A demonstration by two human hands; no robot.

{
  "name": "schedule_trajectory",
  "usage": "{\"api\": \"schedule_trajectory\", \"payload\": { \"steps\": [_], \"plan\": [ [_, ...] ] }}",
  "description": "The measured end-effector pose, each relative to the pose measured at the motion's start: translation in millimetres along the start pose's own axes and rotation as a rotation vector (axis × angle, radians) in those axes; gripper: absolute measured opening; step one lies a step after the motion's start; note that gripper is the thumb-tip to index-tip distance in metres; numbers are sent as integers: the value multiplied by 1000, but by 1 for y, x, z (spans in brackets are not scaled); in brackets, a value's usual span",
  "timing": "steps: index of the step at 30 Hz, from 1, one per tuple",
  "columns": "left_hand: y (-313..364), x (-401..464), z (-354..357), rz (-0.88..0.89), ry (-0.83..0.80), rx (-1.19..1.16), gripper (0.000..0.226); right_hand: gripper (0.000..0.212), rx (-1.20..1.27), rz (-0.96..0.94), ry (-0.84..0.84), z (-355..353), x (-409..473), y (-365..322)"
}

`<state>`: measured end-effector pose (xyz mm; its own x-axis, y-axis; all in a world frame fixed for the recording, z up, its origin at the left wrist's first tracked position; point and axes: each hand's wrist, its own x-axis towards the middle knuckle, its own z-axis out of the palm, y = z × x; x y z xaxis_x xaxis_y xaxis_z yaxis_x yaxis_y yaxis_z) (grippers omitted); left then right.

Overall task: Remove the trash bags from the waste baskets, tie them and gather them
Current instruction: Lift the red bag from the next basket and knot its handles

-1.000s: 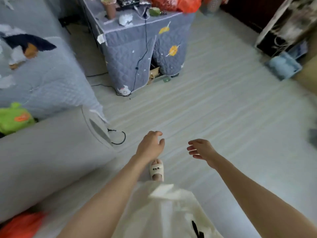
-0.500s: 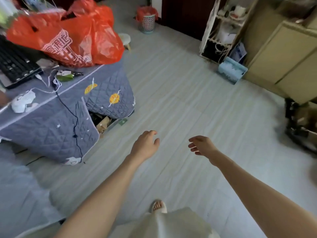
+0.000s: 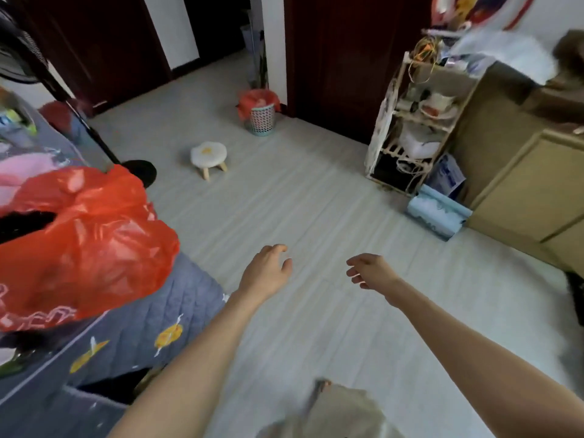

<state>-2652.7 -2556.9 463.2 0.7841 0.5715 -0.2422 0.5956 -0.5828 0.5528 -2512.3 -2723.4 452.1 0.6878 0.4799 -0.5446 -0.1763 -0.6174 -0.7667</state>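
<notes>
- Red trash bag (image 3: 258,99) lines the waste basket (image 3: 262,120) at twelve o'clock, by the dark door, well apart from both hands.
- Left hand (image 3: 267,273) hangs loosely curled, holding nothing.
- Right hand (image 3: 371,271), same story: relaxed, nothing held.
- Best approach: walk up past the stool (image 3: 208,156), pinch the bag's rim at both sides, lift straight so nothing spills.

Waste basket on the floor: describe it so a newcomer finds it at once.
Look to the far wall, at the white strip between the dark doors. At its foot stands the waste basket, beyond the small white stool. Only it has pale lattice sides with a red bag over its rim.
</notes>
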Motion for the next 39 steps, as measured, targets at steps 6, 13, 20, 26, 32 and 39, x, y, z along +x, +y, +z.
{"api": "schedule_trajectory", "payload": {
  "steps": [6, 13, 20, 26, 32, 39],
  "plan": [
    [-8, 165, -81, -111, 114, -89, 39, 20, -89, -50, -121, 20, 156, -147],
    [-77, 381, -168, -192, 164, -177, 41, 22, -111, -120, -174, 86, 351, -302],
    [-123, 570, -269, -208, 163, -210, 40, 17, -100, -106, -182, 124, 502, -453],
    [-152, 738, -323, -194, 129, -187, 39, 20, -119, -64, -176, 142, 651, -548],
    [-175, 959, -381, -203, 120, -173, 37, 16, -40, -37, -160, 148, 851, -656],
    [-168, 1141, -467, -173, 121, -198, 35, 13, 41, 25, -111, 140, 996, -783]
  ]
}}
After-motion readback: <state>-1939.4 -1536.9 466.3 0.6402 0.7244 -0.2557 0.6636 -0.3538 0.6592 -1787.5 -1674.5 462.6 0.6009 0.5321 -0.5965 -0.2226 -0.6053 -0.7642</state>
